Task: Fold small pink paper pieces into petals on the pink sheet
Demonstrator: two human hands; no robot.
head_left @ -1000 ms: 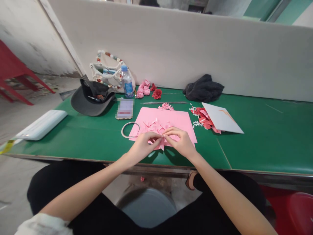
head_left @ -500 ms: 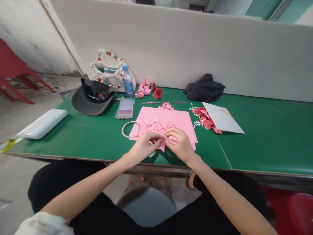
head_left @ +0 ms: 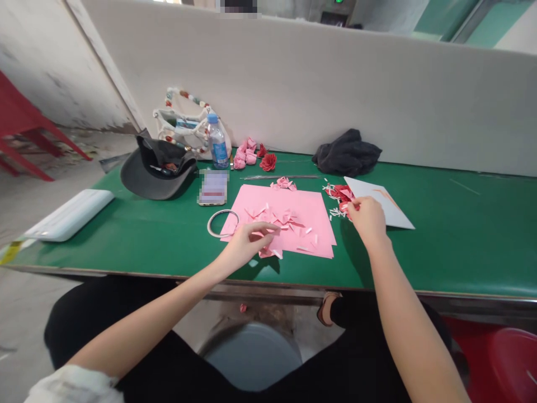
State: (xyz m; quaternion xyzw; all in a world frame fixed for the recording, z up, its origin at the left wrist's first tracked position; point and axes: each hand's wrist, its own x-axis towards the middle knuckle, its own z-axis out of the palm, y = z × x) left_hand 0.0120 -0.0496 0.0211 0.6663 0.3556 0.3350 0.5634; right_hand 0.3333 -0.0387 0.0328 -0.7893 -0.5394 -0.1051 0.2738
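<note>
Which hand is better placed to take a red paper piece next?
Probably the right hand: it is at the red paper pieces, while the left hand is farther away, over the pink sheets.

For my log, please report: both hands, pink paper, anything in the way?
Left hand over pink sheets, near folded pink pieces, grip unclear. Right hand at red paper pile, grip unclear. White card partly covers that pile.

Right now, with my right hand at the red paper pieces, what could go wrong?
Your right hand might knock the white card, which covers part of the red paper pieces. It could also scatter the loose white strips beside them. Your left hand, over the pink sheets, might brush the loose pink pieces out of place.
</note>
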